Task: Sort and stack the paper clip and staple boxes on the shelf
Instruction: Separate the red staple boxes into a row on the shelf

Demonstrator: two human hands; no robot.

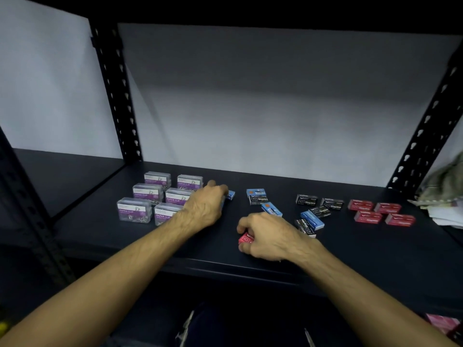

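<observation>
left hand (205,206) grips blue box (231,195) | right hand (265,236) grips red box (246,238) | we judge: sorting by colour on shelf (100,236)

Six clear paper clip boxes (160,200) sit in paired rows left on the shelf (375,251); blue, black and red staple boxes (382,211) lie scattered right.

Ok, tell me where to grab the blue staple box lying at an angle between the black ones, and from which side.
Pinch the blue staple box across its two long sides, coming from above. It lies flat and skewed on the shelf, with a black staple box tight against its near-left side and another close behind, so finger room is tight; turn the wrist to its diagonal.
</observation>
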